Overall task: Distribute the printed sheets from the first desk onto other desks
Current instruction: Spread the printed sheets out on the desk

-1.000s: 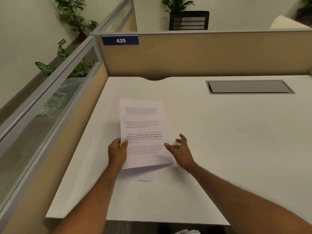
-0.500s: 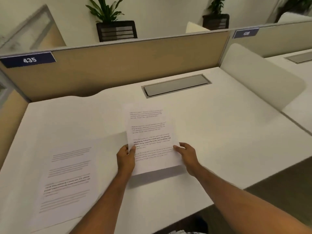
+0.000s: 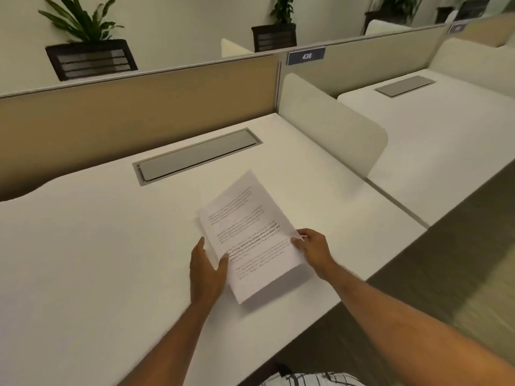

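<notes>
White printed sheets (image 3: 252, 238), covered in blocks of small dark text with a bolder line near the middle, sit tilted in my view above the near right part of the pale surface (image 3: 92, 246); I cannot tell how many sheets make up the bundle, though its lower corner shows some thickness and throws a shadow on the surface; my right hand (image 3: 313, 250) pinches the right edge, thumb on the printed face and fingers (image 3: 302, 234) curled behind; my left hand (image 3: 207, 270) is at the left edge with the fingers loosely spread, thumb tip touching the paper, not gripping.

Half a second ago both hands held the sheets squarely and a single page lay on the surface to the left by the 435 label; now that page and label are out of view, the sheets have turned clockwise, and the left hand has let go.

Set into the surface behind the sheets is a grey recessed tray (image 3: 198, 154) with its flap closed, contents hidden; a rounded cream divider (image 3: 331, 123) separates this surface from the next desk (image 3: 446, 140), under a blue label (image 3: 306, 55) reading 436; dark slatted planters (image 3: 90, 59) hold leafy plants behind the tan partition (image 3: 125, 107).
</notes>
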Available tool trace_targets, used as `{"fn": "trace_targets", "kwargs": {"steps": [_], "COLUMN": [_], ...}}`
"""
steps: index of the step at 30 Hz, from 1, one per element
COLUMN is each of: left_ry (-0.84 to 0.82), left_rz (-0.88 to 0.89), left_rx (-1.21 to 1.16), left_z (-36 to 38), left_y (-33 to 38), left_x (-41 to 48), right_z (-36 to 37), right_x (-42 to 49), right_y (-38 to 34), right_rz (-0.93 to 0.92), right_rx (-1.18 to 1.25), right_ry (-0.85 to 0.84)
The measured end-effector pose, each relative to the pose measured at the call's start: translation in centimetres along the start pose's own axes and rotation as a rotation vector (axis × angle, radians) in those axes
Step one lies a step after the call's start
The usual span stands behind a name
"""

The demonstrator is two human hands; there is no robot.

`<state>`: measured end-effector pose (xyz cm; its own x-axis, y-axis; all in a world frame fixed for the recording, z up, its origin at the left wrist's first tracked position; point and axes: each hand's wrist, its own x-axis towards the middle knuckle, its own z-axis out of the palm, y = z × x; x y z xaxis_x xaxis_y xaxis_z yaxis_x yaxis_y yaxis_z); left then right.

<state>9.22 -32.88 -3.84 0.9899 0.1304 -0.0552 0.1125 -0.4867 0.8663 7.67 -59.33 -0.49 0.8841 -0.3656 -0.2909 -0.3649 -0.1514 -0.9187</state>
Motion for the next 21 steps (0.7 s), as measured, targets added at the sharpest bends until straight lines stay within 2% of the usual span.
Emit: {"fn": "trace_targets", "kwargs": {"steps": [2,5,8,14,18,21], "left_ry": [-0.115,-0.277,-0.353,-0.419,-0.422,-0.43], "left_rz": [0.176,0.316,0.369,0.351,0.316,0.311], "left_rx": [0.21,0.482,0.615,0.802,0.818,0.838], "left_z": [2.6,6.5,9.7,13.9,16.1,17.5], "left_y": [1.1,2.2,2.9,4.3,5.9,7.2], "left_x": [-0.1,-0.6,-0.8,-0.2,0.5,1.2], "right_z": [-3.0,-6.6,-9.0,-12.4,-13.7,-14.3], "right_x": [1.5,3.2,4.6,7.1,7.6,7.8], "right_y": [0.6,1.5,2.1,3.0,3.9,4.9], "right_rz": [0.011,0.036,0.033,0.015,-0.175,-0.301], "right_rx": [-0.023,-0.049,-0.075,-0.175,-0.617,-0.923], "right_ry": [0.009,0.021,0.036,0.078,0.088,0.007]}}
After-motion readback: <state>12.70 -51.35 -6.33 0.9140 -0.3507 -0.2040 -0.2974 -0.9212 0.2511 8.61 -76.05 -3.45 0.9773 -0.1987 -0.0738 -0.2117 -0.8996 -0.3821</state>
